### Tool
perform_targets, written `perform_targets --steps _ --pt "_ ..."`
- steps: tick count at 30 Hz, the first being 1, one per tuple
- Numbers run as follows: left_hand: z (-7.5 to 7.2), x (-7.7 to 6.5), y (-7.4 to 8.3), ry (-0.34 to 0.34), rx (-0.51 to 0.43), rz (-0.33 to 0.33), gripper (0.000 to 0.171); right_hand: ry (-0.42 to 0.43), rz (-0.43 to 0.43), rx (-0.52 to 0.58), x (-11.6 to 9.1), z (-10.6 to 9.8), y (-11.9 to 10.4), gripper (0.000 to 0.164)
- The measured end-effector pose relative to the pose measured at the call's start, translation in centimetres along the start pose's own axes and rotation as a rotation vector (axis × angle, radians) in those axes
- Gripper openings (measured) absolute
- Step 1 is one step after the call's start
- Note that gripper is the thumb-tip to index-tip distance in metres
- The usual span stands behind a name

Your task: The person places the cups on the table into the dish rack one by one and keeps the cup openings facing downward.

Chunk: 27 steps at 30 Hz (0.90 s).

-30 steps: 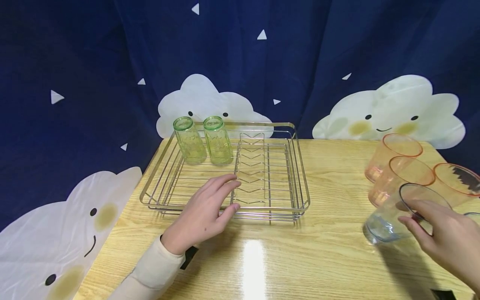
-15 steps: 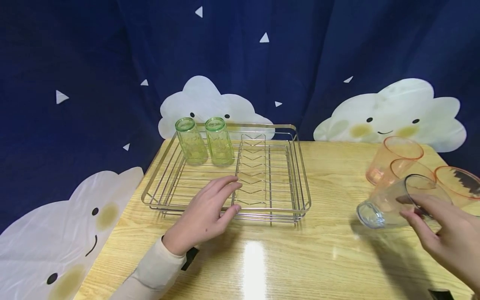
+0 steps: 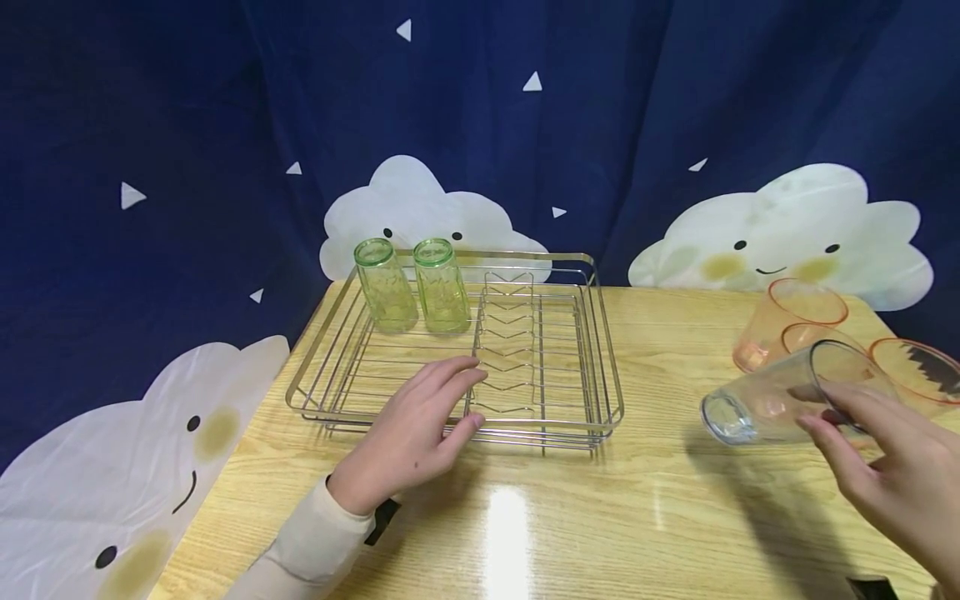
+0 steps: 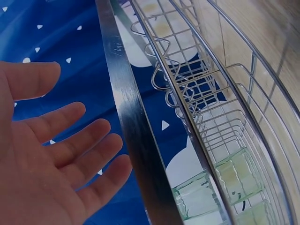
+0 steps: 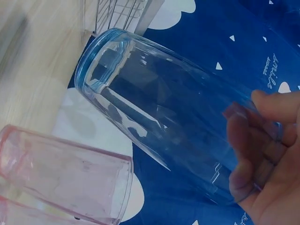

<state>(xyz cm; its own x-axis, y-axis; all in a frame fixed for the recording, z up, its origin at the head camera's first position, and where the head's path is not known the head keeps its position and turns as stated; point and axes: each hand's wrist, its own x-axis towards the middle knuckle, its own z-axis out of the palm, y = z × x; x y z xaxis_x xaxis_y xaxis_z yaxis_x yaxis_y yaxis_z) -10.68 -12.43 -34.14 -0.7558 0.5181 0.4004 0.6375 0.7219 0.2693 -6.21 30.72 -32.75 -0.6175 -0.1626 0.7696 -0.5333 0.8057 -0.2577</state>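
Near its rim, a clear bluish drinking glass (image 3: 780,396) is gripped by my right hand (image 3: 892,467), thumb outside and fingers at the mouth. The glass tilts with its thick base toward the left, over the table. In the right wrist view the glass (image 5: 159,108) fills the middle. My left hand (image 3: 412,433) hovers with relaxed fingers at the front edge of a wire dish rack (image 3: 577,421); the left wrist view shows its palm (image 4: 42,173) beside the rack's flat metal rim, holding nothing. Two green glasses (image 3: 386,292) stand upside down in the rack's back left.
Several orange-rimmed glasses (image 3: 795,321) stand upright at the right of the wooden table (image 3: 645,500), partly behind the held glass. A row of V-shaped wire dividers (image 3: 510,333) runs through the rack. Behind the table hangs a dark blue curtain (image 3: 465,100) with clouds.
My right hand has lifted the clear glass and tipped it so its base swings up and left, away from the orange-rimmed glasses. My left hand stays at the rack.
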Motion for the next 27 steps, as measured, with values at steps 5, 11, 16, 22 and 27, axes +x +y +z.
perform_targets --steps 5,11,16,22,27 --pt "-0.1 0.0 0.2 0.006 0.006 0.003 0.045 -0.017 -0.001 -0.021 0.2 0.1 -0.5 0.068" --pt "0.0 0.0 0.1 -0.001 0.003 -0.005 0.046 -0.025 0.005 -0.015 0.5 0.3 -0.9 0.062" --pt "0.2 0.1 0.0 -0.01 -0.005 -0.011 0.046 -0.015 0.026 -0.004 0.8 0.5 -1.5 0.049" --pt "0.3 0.1 0.0 -0.009 -0.009 -0.005 0.046 -0.027 0.059 0.047 1.3 0.4 -2.3 0.028" --pt "0.4 0.1 0.1 -0.012 -0.011 -0.004 0.046 -0.014 0.052 0.061 1.5 0.9 -2.6 0.031"
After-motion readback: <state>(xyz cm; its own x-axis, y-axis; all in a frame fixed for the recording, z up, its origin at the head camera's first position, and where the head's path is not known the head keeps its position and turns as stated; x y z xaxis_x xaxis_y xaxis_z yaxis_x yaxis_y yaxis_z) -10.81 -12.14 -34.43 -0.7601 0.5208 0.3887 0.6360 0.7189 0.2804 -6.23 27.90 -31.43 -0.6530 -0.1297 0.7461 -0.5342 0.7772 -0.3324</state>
